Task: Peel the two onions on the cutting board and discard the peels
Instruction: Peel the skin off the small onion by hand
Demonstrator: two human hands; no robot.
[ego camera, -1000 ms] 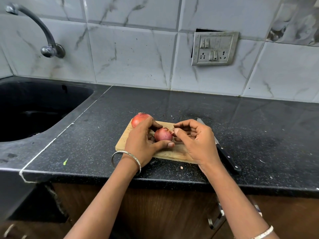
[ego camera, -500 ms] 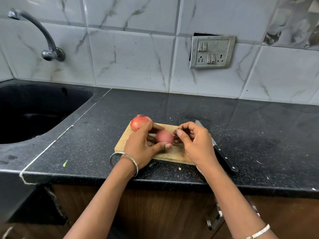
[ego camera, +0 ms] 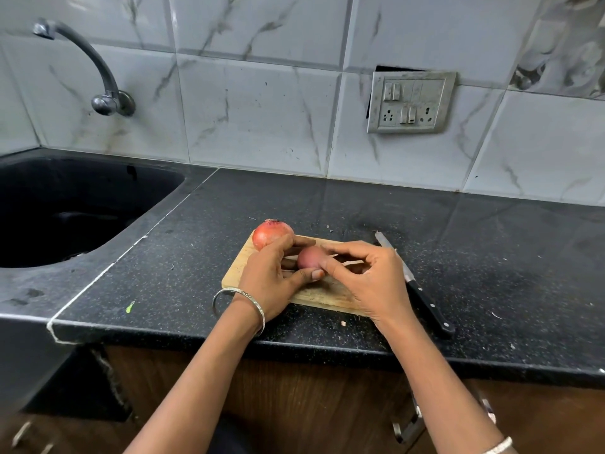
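Your left hand (ego camera: 266,276) gripped the smaller onion (ego camera: 307,257) just above the middle of the wooden cutting board (ego camera: 240,268). The thumb curled under its near side and the fingers wrapped round its far side. Your right hand (ego camera: 368,283) met it from the right with its fingers curled. The thumb and forefinger pinched at the onion's right side, but that spot was blurred, so I cannot tell whether any skin had lifted. The onion's surface looked smooth and pinkish.

The larger onion (ego camera: 272,233) sat on the board's far left corner with its papery red skin on and its tufted end up. It lay just beyond your left knuckles, and whether they touched I cannot tell.

The board lay near the front edge of the dark speckled table (ego camera: 491,257). A black-handled knife (ego camera: 422,298) lay on the table along the board's right side, blade pointing far. A metal bangle (ego camera: 240,298) circled your left wrist and a pale bracelet (ego camera: 497,447) your right.

A small green fleck (ego camera: 130,306) lay on the table to the near left of the board, and a pale crumb (ego camera: 342,323) lay just in front of it. A black sink (ego camera: 65,208) was sunk in at the far left under a curved wall tap (ego camera: 93,63). A switch plate (ego camera: 411,103) was set in the marbled tiles to the right.
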